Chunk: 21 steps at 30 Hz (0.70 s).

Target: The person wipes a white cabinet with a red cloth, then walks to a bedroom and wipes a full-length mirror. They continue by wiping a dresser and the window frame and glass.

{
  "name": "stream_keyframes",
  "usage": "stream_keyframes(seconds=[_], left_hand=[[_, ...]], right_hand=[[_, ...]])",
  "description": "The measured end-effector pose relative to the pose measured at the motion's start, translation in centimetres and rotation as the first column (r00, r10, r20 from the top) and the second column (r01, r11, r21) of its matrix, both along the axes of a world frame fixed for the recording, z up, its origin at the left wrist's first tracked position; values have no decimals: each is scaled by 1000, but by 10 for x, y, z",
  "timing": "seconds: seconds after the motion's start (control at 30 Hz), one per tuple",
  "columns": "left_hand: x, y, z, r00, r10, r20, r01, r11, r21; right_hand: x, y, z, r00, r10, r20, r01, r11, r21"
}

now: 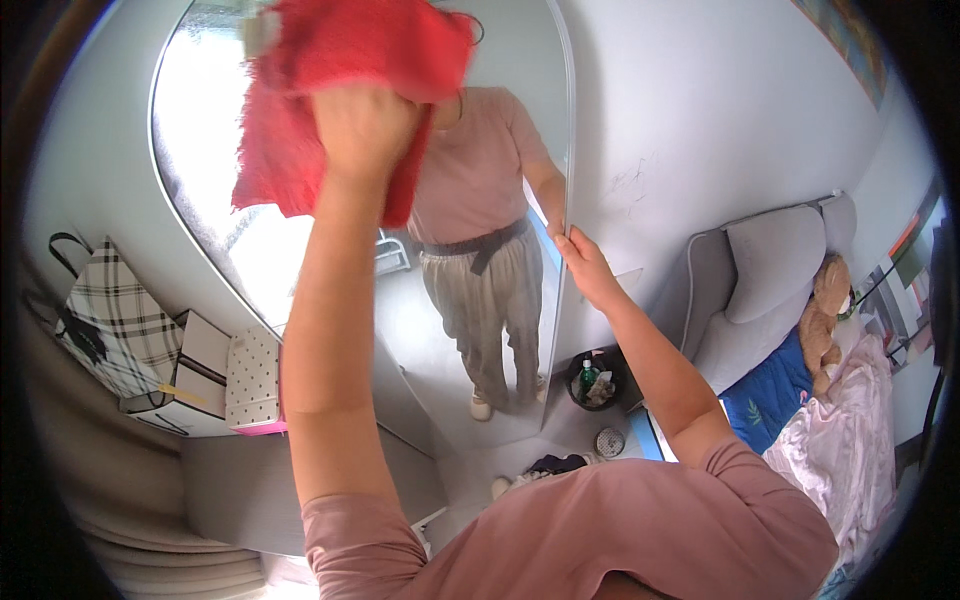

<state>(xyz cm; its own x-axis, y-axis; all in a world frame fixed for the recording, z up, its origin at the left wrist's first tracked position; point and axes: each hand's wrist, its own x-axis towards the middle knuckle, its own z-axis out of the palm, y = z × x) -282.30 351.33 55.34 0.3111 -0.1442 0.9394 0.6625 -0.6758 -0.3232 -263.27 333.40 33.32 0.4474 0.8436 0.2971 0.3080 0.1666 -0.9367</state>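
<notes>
A tall mirror with a rounded top and thin pale frame (571, 97) stands before me and reflects my body. My left hand (364, 124) is raised to its upper part and presses on a red cloth (281, 161) with a frayed edge. The cloth is slightly blurred and covers part of the glass. Lower down on the other side, my right hand (589, 266) grips the mirror's side edge, with the thumb at the front. Its other fingers are partly hidden.
A plaid bag (120, 330) and a polka-dot box (253, 375) stand on a grey cabinet (247, 480) at the left. At the right are a black waste bin (596, 382), a grey padded headboard (772, 262), a plush toy (821, 330) and pink bedding (832, 435).
</notes>
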Motion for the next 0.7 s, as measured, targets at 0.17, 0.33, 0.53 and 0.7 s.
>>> stream_keyframes(seconds=[0.17, 0.33, 0.53, 0.7], left_hand=[[3, -37, -112, 931, -272, -242, 195, 934, -300], [-14, -56, -244, 866, -212, -452, 67, 946, -316], [-33, -68, -366, 810, -516, -277, 118, 606, -786], [-52, -77, -405, 801, -544, -252, 25, 450, -893]], right_hand=[[-2, 2, 2, 1000, 4, -14, -4, 999, 45], [-1, 7, -4, 1000, -2, 5, 2, 997, 73], [-5, -1, 6, 1000, 9, 6, -9, 998, 56], [-7, -2, 7, 1000, -18, -5, 18, 999, 38]])
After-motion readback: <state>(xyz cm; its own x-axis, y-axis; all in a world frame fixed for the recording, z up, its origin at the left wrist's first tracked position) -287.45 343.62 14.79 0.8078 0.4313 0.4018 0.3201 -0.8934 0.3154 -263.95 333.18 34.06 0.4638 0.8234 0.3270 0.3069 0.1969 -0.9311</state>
